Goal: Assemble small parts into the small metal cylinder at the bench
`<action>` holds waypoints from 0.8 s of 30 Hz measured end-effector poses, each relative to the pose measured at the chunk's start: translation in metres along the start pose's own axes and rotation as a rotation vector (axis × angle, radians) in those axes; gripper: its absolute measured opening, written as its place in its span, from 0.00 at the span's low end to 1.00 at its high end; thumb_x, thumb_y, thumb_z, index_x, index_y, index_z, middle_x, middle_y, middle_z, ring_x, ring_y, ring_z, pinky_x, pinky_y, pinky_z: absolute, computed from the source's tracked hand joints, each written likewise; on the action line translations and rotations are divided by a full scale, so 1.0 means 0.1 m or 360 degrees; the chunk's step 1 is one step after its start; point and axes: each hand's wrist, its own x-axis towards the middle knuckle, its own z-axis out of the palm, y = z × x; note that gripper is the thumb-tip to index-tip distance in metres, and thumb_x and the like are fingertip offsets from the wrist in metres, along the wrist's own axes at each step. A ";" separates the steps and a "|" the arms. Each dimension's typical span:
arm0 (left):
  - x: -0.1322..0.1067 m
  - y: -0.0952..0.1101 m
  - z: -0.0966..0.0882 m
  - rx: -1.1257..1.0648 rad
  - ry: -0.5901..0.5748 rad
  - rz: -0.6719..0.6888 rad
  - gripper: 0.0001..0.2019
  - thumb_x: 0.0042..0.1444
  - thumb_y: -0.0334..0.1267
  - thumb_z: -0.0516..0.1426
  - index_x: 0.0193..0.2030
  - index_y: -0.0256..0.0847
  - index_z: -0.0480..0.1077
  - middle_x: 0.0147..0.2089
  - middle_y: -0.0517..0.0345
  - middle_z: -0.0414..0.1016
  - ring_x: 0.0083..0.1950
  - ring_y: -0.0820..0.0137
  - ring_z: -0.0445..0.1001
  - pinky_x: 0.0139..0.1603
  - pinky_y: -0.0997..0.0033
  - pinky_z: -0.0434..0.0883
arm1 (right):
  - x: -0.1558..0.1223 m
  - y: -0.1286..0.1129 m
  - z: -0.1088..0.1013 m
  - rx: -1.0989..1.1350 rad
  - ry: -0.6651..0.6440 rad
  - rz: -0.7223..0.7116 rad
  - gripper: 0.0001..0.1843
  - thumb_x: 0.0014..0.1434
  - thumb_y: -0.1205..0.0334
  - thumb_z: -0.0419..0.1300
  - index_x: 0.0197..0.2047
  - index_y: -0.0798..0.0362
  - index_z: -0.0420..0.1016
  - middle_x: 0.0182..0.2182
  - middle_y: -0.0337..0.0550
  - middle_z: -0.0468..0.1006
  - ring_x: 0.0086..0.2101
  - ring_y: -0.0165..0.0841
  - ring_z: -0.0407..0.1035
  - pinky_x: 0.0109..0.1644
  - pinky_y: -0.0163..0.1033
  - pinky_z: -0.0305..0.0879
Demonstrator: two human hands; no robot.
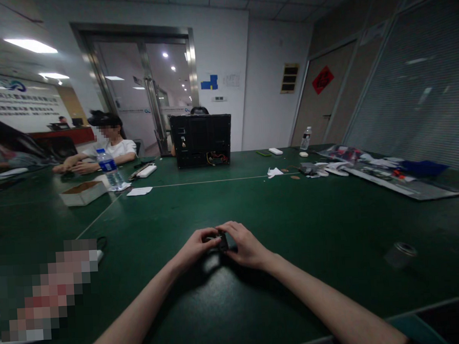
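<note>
Both my hands meet over the green tabletop [236, 307], around a small dark object [223, 241] whose kind I cannot make out. My left hand [197, 245] has its thumb and fingers closed on the object's left side. From the right, my right hand [246, 245] curls its fingers and thumb around the same object. Much of it is hidden behind the fingers. A shadow falls on the table below my wrists.
A black computer case [201, 140] with exposed wires stands across the table. To the left are a cardboard box [83, 194], a water bottle [110, 170] and a seated person [114, 144]. A clear roll [401, 255] lies right; a littered board [399, 181] lies farther back.
</note>
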 end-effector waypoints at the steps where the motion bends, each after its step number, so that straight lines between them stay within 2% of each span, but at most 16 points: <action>1: 0.01 -0.01 0.00 0.0031 0.0025 0.0006 0.16 0.52 0.43 0.60 0.44 0.35 0.73 0.44 0.50 0.75 0.46 0.62 0.71 0.48 0.67 0.66 | 0.00 0.00 0.00 -0.0009 -0.0006 0.0012 0.29 0.50 0.72 0.59 0.56 0.52 0.61 0.49 0.48 0.69 0.49 0.39 0.62 0.53 0.46 0.60; 7: 0.04 -0.11 -0.02 0.0283 0.0195 0.0002 0.14 0.49 0.40 0.62 0.41 0.35 0.72 0.40 0.51 0.76 0.43 0.63 0.73 0.46 0.67 0.67 | -0.01 0.07 0.01 -0.0047 -0.0110 0.0042 0.36 0.48 0.80 0.55 0.59 0.47 0.60 0.50 0.46 0.67 0.50 0.38 0.61 0.55 0.46 0.60; 14: 0.03 -0.08 0.00 0.0618 0.0239 0.0103 0.11 0.47 0.38 0.62 0.38 0.37 0.72 0.37 0.55 0.74 0.41 0.64 0.71 0.43 0.69 0.67 | 0.00 0.06 0.00 -0.0015 -0.0113 0.0027 0.29 0.52 0.80 0.52 0.55 0.48 0.66 0.47 0.45 0.70 0.48 0.36 0.64 0.53 0.43 0.62; 24: -0.01 -0.05 0.00 0.0810 0.0207 0.0186 0.13 0.45 0.35 0.62 0.39 0.38 0.69 0.38 0.57 0.71 0.40 0.66 0.68 0.40 0.71 0.65 | 0.00 0.05 0.00 0.0053 -0.0059 0.0017 0.23 0.54 0.77 0.54 0.53 0.51 0.67 0.46 0.45 0.72 0.47 0.35 0.65 0.52 0.42 0.63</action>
